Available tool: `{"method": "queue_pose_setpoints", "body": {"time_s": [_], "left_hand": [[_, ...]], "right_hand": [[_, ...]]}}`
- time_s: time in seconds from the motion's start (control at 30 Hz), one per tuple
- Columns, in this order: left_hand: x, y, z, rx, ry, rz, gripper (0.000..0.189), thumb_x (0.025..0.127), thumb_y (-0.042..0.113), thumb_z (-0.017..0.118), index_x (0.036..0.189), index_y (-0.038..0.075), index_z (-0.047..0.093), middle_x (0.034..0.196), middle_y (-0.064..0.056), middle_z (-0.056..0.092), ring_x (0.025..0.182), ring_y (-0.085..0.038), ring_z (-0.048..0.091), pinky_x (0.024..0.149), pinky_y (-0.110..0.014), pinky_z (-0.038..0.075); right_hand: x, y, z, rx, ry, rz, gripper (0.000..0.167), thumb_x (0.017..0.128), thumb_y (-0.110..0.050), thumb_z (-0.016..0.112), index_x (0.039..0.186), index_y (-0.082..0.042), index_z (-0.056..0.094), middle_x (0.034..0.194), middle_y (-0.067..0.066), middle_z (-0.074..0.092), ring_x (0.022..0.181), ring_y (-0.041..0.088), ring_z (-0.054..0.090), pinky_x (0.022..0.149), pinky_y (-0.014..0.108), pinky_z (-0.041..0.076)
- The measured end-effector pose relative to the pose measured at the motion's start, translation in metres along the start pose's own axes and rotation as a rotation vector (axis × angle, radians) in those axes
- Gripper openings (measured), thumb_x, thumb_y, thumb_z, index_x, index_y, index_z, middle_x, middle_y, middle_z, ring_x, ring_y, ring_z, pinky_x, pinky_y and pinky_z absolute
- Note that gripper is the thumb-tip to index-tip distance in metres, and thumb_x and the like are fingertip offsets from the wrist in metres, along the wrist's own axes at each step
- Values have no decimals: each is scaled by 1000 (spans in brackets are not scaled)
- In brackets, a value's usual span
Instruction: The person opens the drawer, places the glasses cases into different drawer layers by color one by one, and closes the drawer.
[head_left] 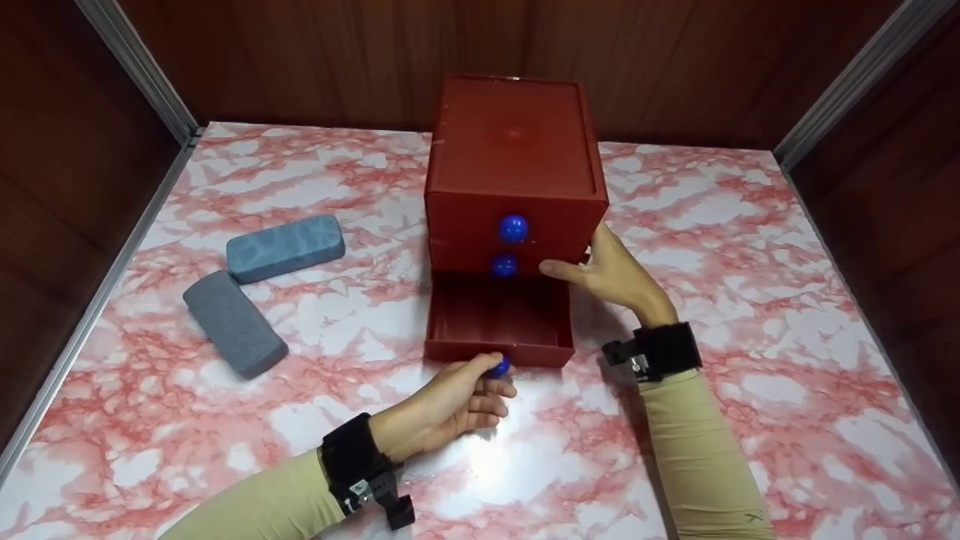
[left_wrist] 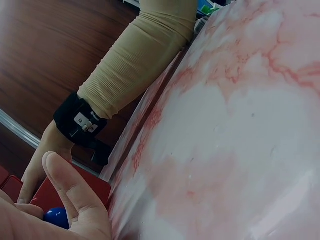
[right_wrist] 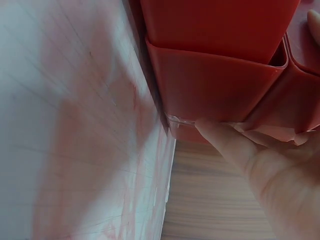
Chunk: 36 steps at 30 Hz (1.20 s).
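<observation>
A red drawer cabinet (head_left: 514, 142) stands upright on the table, two blue knobs stacked on its front face. Its bottom drawer (head_left: 499, 311) is pulled out toward me. With thumb and index finger, my left hand (head_left: 450, 405) pinches that drawer's blue knob (head_left: 499, 367); the other fingers extend loosely below it. The same knob (left_wrist: 56, 217) shows between thumb and finger in the left wrist view. My right hand (head_left: 619, 274) rests against the cabinet's right side, thumb on the front face near the lower closed knob. In the right wrist view, its fingers (right_wrist: 225, 140) lie extended along the red side wall.
To the left of the cabinet, a blue-grey block (head_left: 286, 247) and a darker grey block (head_left: 235, 324) lie close together on the marbled red-and-white table (head_left: 360, 300). Dark wood panels (head_left: 300, 60) with metal corner strips enclose the back and sides.
</observation>
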<state>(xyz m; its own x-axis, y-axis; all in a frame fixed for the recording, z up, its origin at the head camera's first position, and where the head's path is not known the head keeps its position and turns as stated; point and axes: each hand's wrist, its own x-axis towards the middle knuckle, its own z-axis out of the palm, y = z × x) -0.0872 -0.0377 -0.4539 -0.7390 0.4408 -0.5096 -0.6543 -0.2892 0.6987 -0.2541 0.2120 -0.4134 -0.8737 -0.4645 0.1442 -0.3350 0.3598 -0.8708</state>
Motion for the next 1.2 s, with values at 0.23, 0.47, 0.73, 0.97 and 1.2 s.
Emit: {"method": "queue_pose_setpoints", "body": {"time_s": [0.23, 0.47, 0.73, 0.97, 1.2], "left_hand": [[-5, -3, 1, 11, 11, -16, 43, 111, 33, 54, 134, -2, 60, 88, 1, 70, 63, -6, 64, 59, -19, 56], [-9, -5, 1, 14, 28, -27, 40, 110, 34, 55, 128, -1, 63, 88, 1, 69, 62, -6, 63, 59, -20, 56], [-12, -9, 2, 18, 21, -39, 40, 109, 37, 58, 123, 1, 65, 90, 0, 69, 63, -7, 62, 59, -21, 55], [-13, -13, 2, 29, 23, -48, 39, 109, 37, 58, 123, 1, 64, 90, 1, 69, 61, -6, 62, 55, -23, 54], [-14, -14, 0, 41, 7, -51, 39, 109, 37, 57, 123, 1, 64, 90, 1, 68, 62, -7, 62, 56, -22, 54]], "right_hand": [[0, 0, 0, 1, -5, -1, 76, 92, -25, 86, 153, -12, 42, 143, 6, 61, 128, 23, 62, 111, 45, 47], [0, 0, 0, -1, -6, 3, 76, 92, -25, 86, 153, -12, 42, 144, 7, 60, 129, 23, 61, 111, 46, 47], [0, 0, -1, -27, 1, 3, 76, 91, -27, 87, 152, -13, 43, 144, 6, 60, 128, 22, 61, 111, 46, 46], [0, -1, -1, -12, -4, 2, 75, 92, -25, 86, 152, -12, 43, 144, 8, 60, 128, 24, 62, 109, 46, 48], [1, 0, -1, -9, -5, -4, 75, 92, -24, 86, 152, -11, 43, 144, 6, 60, 128, 23, 61, 111, 45, 47]]}}
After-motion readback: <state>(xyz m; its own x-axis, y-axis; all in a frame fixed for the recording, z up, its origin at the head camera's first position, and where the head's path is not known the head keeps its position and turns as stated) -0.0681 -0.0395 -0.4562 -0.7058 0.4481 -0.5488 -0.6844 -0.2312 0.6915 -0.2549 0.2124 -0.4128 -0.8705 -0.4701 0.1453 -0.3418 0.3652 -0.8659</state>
